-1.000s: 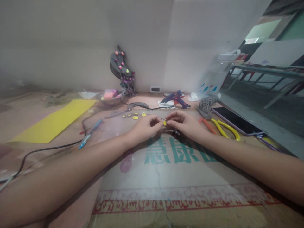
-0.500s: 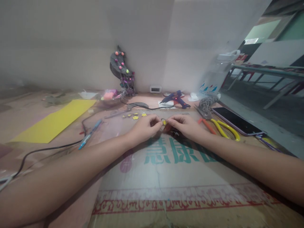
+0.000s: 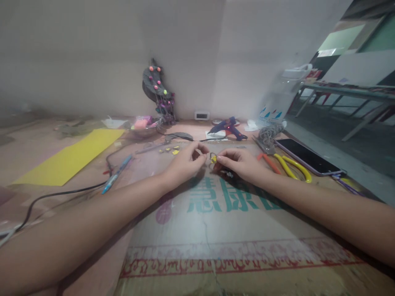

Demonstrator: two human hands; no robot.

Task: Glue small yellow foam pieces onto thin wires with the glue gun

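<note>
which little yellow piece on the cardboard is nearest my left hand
The yellow piece at the cluster's near right edge, beside your left hand; the others lie farther back or farther left.

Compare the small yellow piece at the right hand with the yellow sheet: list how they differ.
Size: the small yellow piece is tiny, while the yellow sheet is many times larger.
Pose: the piece is pinched in the fingertips of the right hand; the sheet lies flat on the table, off to the left, untouched.
Both are yellow.
</note>
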